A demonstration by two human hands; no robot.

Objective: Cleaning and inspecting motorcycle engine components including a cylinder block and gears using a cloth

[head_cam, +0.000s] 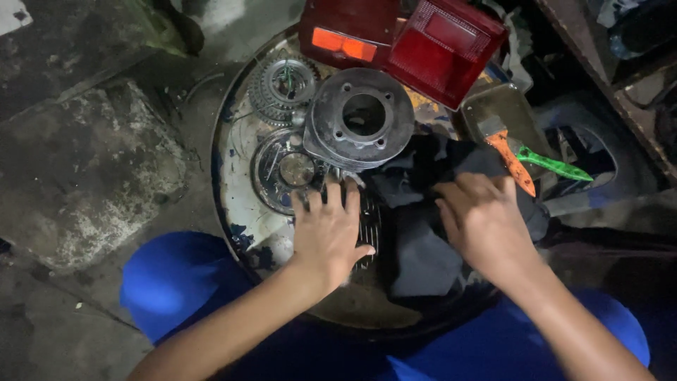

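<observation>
**Two bare hands on a finned part and a dark cloth atop a round metal work surface**

Far left: grey, stained concrete floor (84, 176). Below it, the person's knee in blue trousers (176, 275).

Centre left: a round, rusty, paint-flecked metal drum top (236, 190) carries the parts. At its upper left lies a toothed grey metal sprocket gear (282, 85); below that, a flat round metal disc with a central hub (285, 169). Just right of both stands a grey, finned engine cylinder with a round bore and bolt holes (363, 116), tilted slightly and resting against the disc.

Centre: the left hand (328, 229) lies palm down, fingers spread and flat, closed on nothing; it presses on a dark, ribbed metal part (370, 222), mostly hidden beneath it, just below the cylinder.

Centre right: a crumpled black cloth (419, 247) lies beside and partly over the ribbed part. The right hand (483, 222) rests on the cloth with fingers curled into it; whether it pinches the fabric cannot be told.

Upper right: a red rectangular plastic tail-lamp lens (444, 46) beside a dark red housing with an orange reflector (345, 35). Right of the hand: an orange-handled tool (515, 166) and a green-handled tool (557, 166), touching at their heads near a shallow metal tray (504, 106).
</observation>
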